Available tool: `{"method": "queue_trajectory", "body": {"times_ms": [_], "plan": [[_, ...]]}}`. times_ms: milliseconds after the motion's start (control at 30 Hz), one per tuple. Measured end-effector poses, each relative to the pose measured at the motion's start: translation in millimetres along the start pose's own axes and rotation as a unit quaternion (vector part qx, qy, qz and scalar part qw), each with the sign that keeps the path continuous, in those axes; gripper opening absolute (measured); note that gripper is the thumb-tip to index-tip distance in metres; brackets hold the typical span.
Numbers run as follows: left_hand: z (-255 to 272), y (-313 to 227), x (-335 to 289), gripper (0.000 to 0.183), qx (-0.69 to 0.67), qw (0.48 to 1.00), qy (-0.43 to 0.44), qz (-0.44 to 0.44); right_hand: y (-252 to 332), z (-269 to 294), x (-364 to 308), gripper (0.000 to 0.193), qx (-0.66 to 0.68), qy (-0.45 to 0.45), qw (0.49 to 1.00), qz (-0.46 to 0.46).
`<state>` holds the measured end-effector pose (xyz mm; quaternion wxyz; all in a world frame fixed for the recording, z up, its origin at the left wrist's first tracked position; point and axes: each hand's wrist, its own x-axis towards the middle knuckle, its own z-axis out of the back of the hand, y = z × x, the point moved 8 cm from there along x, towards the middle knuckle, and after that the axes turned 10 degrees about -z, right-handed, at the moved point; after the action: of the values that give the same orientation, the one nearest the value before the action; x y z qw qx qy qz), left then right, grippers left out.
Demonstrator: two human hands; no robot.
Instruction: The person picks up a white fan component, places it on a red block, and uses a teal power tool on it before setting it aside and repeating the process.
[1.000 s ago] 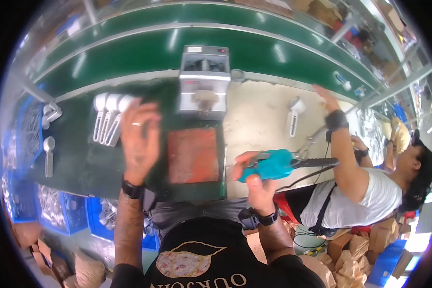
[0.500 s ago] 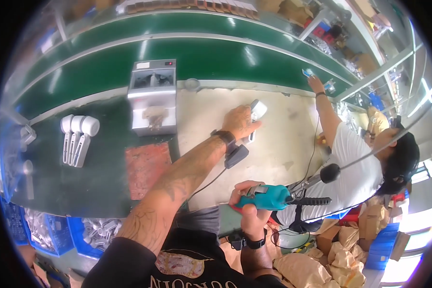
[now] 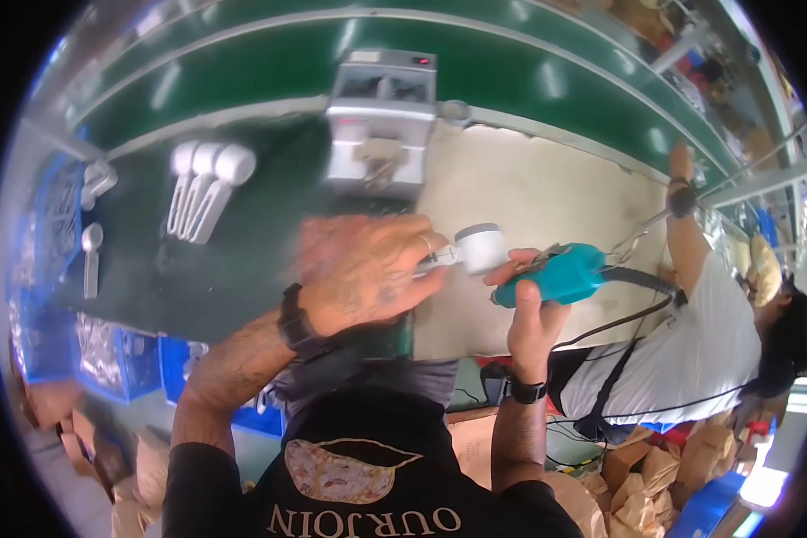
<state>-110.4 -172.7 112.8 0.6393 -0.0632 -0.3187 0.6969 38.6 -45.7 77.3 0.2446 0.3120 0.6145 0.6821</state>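
Note:
My left hand (image 3: 368, 273) is closed around the handle of a white handheld device (image 3: 481, 249) with a round, grey-rimmed head. The head points right, over the edge of the beige board. In my right hand (image 3: 533, 327) is a teal electric screwdriver (image 3: 565, 273), hung from above and with a black cord. Its front end is close to the device's head; whether they touch I cannot tell. Several similar white devices (image 3: 208, 184) lie side by side on the dark green mat at left. A red pad (image 3: 318, 235) is partly hidden beneath my left hand.
A grey screw-feeder machine (image 3: 381, 134) stands at the back middle, with a small round dish (image 3: 455, 112) beside it. Blue bins (image 3: 117, 354) line the front left. At right, a person (image 3: 663, 354) in a white shirt reaches over the green conveyor (image 3: 269, 63).
My left hand has lifted the white device off the beige board and brought it nearer me. The screwdriver is now beside its head. The whole view has shifted.

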Motion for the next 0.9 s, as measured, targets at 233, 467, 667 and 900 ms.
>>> {"method": "queue_trajectory", "body": {"times_ms": [233,467,667,900], "plan": [[-2,35,-62,0.029,0.041,0.987,-0.146,-0.048,33,-59,-7,0.067,0.086,0.012,0.996,0.025],[0,46,-74,0.03,-0.025,0.98,-0.183,-0.073,50,-111,7,0.075,0.165,0.068,0.982,0.059],[-11,55,-76,0.037,-0.021,0.994,-0.107,-0.03,46,-134,14,0.074,0.151,0.091,0.982,0.066],[2,51,-77,0.034,-0.016,0.979,-0.191,-0.062,36,-139,20,0.072,0.139,0.085,0.985,0.063]]}}
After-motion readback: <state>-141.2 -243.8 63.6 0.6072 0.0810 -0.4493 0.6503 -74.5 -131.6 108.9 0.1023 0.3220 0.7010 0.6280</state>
